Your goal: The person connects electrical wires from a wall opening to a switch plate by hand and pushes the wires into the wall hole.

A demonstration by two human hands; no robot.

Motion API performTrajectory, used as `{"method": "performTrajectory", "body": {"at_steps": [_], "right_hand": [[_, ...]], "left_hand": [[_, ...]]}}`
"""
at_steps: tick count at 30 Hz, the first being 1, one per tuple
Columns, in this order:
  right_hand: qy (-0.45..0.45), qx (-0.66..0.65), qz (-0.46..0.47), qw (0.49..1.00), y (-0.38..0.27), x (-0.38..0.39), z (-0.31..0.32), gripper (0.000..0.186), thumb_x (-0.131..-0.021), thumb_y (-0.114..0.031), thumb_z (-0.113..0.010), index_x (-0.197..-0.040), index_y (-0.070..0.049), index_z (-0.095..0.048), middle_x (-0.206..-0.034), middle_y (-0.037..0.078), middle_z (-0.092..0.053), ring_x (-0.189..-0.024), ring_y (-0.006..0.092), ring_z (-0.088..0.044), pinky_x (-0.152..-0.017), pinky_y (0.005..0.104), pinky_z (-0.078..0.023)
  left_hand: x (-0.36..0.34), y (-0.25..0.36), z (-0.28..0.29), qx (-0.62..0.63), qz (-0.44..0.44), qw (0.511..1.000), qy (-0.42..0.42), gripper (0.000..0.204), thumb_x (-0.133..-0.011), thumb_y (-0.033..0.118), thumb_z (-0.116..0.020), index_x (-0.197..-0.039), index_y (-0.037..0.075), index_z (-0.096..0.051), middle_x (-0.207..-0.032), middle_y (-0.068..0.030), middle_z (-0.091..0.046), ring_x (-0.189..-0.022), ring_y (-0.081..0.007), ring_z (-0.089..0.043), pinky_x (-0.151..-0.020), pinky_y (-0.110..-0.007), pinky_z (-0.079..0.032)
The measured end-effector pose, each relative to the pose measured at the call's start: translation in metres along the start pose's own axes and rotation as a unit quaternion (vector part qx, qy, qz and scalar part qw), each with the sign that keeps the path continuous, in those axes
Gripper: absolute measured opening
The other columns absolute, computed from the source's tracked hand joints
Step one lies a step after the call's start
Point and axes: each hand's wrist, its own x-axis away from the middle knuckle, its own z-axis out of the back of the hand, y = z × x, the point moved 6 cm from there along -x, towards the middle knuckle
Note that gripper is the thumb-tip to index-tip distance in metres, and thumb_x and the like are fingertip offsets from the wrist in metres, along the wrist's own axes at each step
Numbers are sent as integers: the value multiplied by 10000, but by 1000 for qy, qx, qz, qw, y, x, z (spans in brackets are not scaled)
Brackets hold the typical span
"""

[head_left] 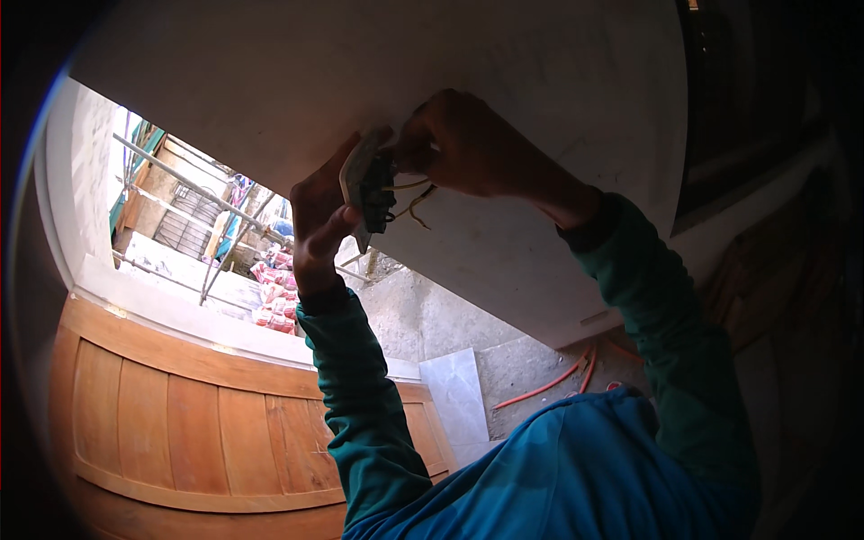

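Your left hand (319,216), upper centre, has its fingers closed around the white plate (354,175); your right hand's (454,148) fingers bunch at its dark back, grip unclear. Looks like you're working the yellow wires (411,209); that calls for a steady plate. Behind, a pale wall (558,108); lower left, wooden panelling (193,423); beyond, scaffolding (193,184).

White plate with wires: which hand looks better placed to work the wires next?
Probably the right hand: its fingers are at the wired side, close to the pale wires, while the left hand holds the white plate.
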Motion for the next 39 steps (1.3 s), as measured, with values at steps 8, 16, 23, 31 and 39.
{"method": "performTrajectory", "body": {"at_steps": [8, 16, 23, 31, 39], "right_hand": [[65, 21, 66, 995, -1, 1, 2, 113, -768, -105, -672, -768, 7, -689, -715, 151, -651, -678, 237, -651, -670, 351, -504], [405, -5, 164, 900, -3, 80, 27, 186, -758, -111, -715, -920, -105, -624, -906, 63, -629, -793, 238, -593, -708, 355, -461], [325, 258, 209, 886, -23, 65, -8, 444, -704, -254, -790, -1108, -187, -617, -1047, 43, -596, -998, 222, -489, -828, 426, -318], [294, 202, 164, 920, -15, 45, -3, 455, -713, -243, -784, -1102, -118, -584, -1084, 73, -528, -1075, 227, -463, -932, 462, -241], [274, 177, 178, 928, -20, 47, -3, 259, -642, -130, -783, -887, -143, -699, -1161, 54, -518, -1126, 252, -420, -930, 440, -263]], "left_hand": [[-1, -9, -1, 26, 55, 998, 32, 759, -809, 463, -618, -1327, -56, -426, -1166, -213, -595, -968, -273, -641, -834, -380, -534], [-5, -24, -11, 328, 224, 918, -12, 644, -936, 500, -402, -1373, 30, -350, -1087, -216, -601, -784, -293, -684, -614, -373, -608], [-4, -27, 6, 272, 322, 907, 2, 623, -929, 513, -406, -1262, -11, -462, -1017, -225, -633, -754, -296, -690, -593, -374, -603], [-8, -29, 18, 138, 266, 954, 2, 621, -957, 521, -335, -1255, 4, -506, -1010, -217, -636, -753, -306, -685, -601, -383, -591], [-13, -14, 2, 248, 276, 924, -87, 583, -958, 453, -419, -1270, -38, -443, -1027, -222, -608, -788, -302, -689, -599, -365, -605]]}}
